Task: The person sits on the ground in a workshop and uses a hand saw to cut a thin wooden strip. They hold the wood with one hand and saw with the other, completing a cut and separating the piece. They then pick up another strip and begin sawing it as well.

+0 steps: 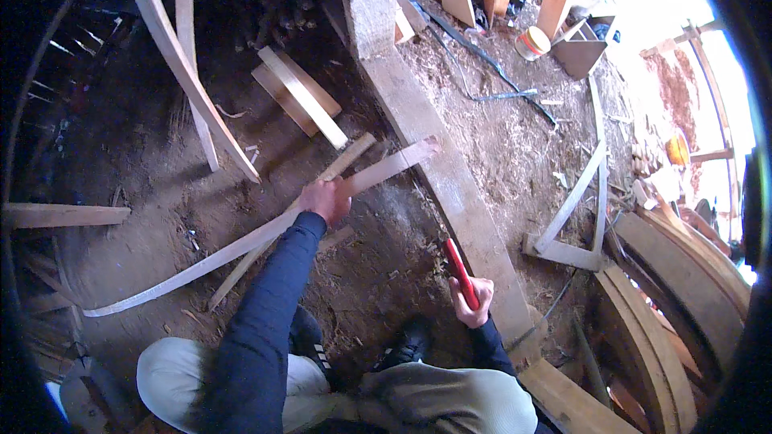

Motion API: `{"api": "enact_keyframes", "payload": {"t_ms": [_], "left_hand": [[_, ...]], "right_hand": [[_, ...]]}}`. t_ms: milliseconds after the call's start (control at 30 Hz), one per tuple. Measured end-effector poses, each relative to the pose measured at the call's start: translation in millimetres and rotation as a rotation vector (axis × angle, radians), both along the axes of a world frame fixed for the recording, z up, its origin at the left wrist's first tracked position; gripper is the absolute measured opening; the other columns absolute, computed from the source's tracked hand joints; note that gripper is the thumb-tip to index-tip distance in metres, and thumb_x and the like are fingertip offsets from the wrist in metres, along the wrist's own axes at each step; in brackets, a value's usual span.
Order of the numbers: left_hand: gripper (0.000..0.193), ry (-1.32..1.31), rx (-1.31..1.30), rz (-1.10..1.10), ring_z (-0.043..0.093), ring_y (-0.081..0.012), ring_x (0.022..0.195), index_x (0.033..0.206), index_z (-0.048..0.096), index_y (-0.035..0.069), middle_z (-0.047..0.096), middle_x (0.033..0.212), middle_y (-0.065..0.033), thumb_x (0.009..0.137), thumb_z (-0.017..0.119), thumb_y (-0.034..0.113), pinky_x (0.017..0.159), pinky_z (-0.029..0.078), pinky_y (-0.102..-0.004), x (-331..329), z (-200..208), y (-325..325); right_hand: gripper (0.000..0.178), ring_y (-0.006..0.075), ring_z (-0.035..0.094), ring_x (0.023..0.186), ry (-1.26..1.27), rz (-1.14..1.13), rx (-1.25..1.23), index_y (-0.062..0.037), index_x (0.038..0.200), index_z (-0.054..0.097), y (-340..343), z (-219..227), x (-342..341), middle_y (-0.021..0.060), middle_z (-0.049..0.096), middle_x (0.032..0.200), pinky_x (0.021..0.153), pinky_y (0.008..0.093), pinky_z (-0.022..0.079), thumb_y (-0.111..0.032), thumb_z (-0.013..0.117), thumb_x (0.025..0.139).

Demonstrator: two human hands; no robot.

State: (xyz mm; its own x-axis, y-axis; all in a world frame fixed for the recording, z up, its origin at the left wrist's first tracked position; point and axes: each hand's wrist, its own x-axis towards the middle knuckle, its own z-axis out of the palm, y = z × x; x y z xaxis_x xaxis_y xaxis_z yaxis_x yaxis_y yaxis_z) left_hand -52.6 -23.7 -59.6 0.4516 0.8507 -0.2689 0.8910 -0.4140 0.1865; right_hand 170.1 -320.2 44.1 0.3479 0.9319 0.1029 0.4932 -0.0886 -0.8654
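My left hand (pixel 325 202) is closed around a long pale wooden strip (pixel 386 167), bent at its lower left end. The strip's far right end rests on a thick wooden beam (pixel 450 173). A thinner stick (pixel 241 275) crosses beneath the strip, close to my left hand. In my right hand (pixel 472 302), beside the beam and below the strip's end, is a red-handled tool (pixel 457 261). It points up and away from me; its thin working end is hard to make out against the dirt.
Two loose boards (pixel 301 96) lie on the dirt floor beyond the strip. Curved timbers (pixel 165 40) stand at the upper left. Past the beam are a round tub (pixel 532 43), a wooden box (pixel 581 52), a triangular wooden frame (pixel 567 253) and stacked curved planks (pixel 651 337).
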Motion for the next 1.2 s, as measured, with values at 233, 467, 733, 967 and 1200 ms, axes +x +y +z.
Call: {"api": "enact_keyframes", "payload": {"t_ms": [233,467,733,967,1200], "left_hand": [[0.021,-0.069,0.122,-0.105,0.068,-0.0354,0.068,0.084,0.064,0.013,0.068,0.073,-0.0159,0.079,0.056,0.031,0.064,0.056,-0.0493,0.9,6.7,0.8],[0.022,-0.059,0.091,-0.026,0.067,-0.0367,0.070,0.085,0.064,0.015,0.069,0.076,-0.0142,0.078,0.057,0.034,0.064,0.056,-0.0481,0.0,12.3,-2.0],[0.020,-0.042,0.068,-0.046,0.068,-0.0367,0.072,0.086,0.066,0.013,0.069,0.078,-0.0153,0.077,0.060,0.031,0.067,0.057,-0.0477,0.5,19.0,6.9],[0.027,-0.002,0.036,-0.030,0.069,-0.0359,0.077,0.089,0.068,0.012,0.069,0.082,-0.0177,0.076,0.063,0.035,0.073,0.057,-0.0460,-1.4,25.1,10.5],[0.023,-0.022,0.120,-0.037,0.067,-0.0365,0.071,0.087,0.069,0.014,0.068,0.076,-0.0162,0.075,0.063,0.034,0.069,0.057,-0.0480,-2.6,11.2,10.5]], "right_hand": [[0.005,0.0232,0.052,0.044,0.011,0.047,0.047,-0.0042,0.070,0.059,0.5,-8.2,9.8,0.0099,0.048,0.053,0.048,0.0325,0.043,-0.005,0.064,0.070],[0.007,0.0222,0.053,0.044,0.088,0.029,0.000,-0.0049,0.073,0.062,-3.6,-9.9,12.9,0.0093,0.050,0.053,0.048,0.0319,0.043,-0.009,0.064,0.067],[0.010,0.0243,0.050,0.041,-0.055,0.013,0.001,-0.0052,0.066,0.057,9.3,-7.5,15.3,0.0106,0.045,0.052,0.046,0.0326,0.041,-0.005,0.066,0.070],[0.009,0.0269,0.052,0.043,-0.057,0.028,-0.001,-0.0051,0.067,0.057,12.0,-1.0,12.9,0.0118,0.047,0.053,0.047,0.0346,0.042,-0.008,0.066,0.068],[0.018,0.0263,0.045,0.038,0.022,0.003,-0.013,-0.0047,0.060,0.052,-7.7,0.7,13.8,0.0100,0.042,0.048,0.044,0.0347,0.039,-0.006,0.063,0.073]]}}
